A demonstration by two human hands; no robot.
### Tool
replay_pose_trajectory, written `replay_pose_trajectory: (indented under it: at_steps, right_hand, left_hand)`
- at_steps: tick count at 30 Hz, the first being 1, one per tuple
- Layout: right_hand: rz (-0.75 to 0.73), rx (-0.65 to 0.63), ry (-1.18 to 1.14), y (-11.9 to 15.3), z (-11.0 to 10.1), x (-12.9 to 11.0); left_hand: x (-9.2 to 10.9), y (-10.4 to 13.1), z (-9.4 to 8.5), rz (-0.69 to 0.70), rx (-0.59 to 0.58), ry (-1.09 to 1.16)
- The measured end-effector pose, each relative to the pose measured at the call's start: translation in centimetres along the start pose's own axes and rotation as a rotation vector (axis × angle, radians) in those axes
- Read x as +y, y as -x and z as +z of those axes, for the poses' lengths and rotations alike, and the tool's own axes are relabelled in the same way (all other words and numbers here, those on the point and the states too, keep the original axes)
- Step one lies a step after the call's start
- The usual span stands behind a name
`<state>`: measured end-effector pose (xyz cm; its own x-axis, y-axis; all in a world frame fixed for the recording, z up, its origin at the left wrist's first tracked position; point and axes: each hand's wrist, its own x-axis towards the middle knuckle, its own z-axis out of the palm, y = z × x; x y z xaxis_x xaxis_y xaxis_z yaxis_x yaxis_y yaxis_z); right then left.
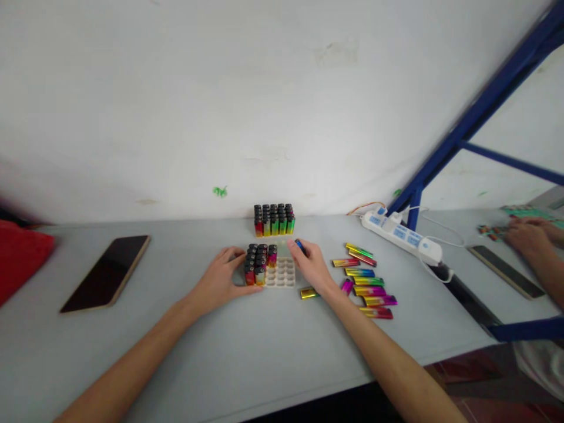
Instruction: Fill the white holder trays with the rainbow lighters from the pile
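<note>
Tray (284,275) part-filled with lighters (255,263); left hand (222,278) spread against it, right hand (314,265) grip closed on blue lighter (300,246)

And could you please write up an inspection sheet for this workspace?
Surface: grey table, no spill seen.
Job's things: front tray part filled with upright lighters, bare cells at its right; rear block of lighters standing behind; loose lighters lying to the right.
Clutter: dark phone-like slab and red item at left.
Hands: left hand at the tray's left end, firmness of grip unclear; right hand holding a blue lighter.
Cables: white power strip with plugs in it, cables looping loosely beside it.
Surroundings: white wall, blue frame, another person's hands beyond it.
</note>
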<state>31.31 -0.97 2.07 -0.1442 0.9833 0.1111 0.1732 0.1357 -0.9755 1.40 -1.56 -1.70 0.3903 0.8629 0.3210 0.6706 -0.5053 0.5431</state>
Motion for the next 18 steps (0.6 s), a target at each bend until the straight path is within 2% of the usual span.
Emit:
replay_pose_trajectory:
  at_steps: [8,13,18]
  right_hand:
    - [-0.040,0.075,0.149,0.7,0.8,0.3]
    - [-0.108,0.043,0.236,1.2,0.6,-0.3]
    - [-0.283,-0.043,0.305,1.6,-0.2,-1.1]
  left_hand:
    - [0.1,0.0,-0.2,-0.017,0.009,-0.011]
    - [0.2,0.0,-0.2,-0.023,0.010,-0.015]
    - [0.4,0.0,-0.3,-0.009,0.016,0.001]
